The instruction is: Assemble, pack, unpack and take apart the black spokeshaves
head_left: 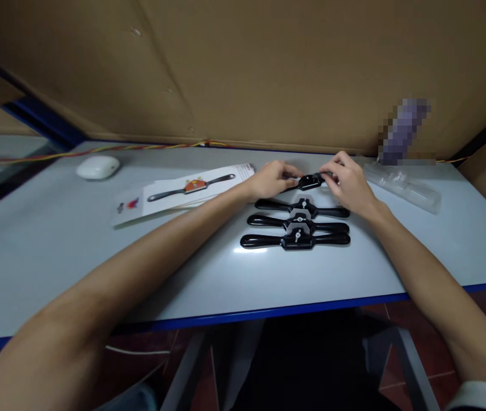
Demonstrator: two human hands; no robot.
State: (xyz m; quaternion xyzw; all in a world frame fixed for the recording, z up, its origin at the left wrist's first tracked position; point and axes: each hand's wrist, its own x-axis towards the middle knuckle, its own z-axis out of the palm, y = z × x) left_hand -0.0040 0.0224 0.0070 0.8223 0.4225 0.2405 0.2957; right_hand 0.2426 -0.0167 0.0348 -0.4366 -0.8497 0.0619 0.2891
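Note:
Both of my hands are on a black spokeshave at the back of a row of similar tools. My left hand has its fingers closed round the left handle, which it mostly hides. The fingers of my right hand pinch the right end. Nearer to me lie three more black spokeshaves, side by side: one just in front of my hands, a middle one and a front one. Each of these three has a small metal screw and a silvery plate at its centre.
Printed cards showing a spokeshave lie left of my left hand. A white rounded object sits further left. Clear plastic packaging lies on the right, before a blurred purple item. A cardboard wall closes the table's back; red-yellow wires run along it.

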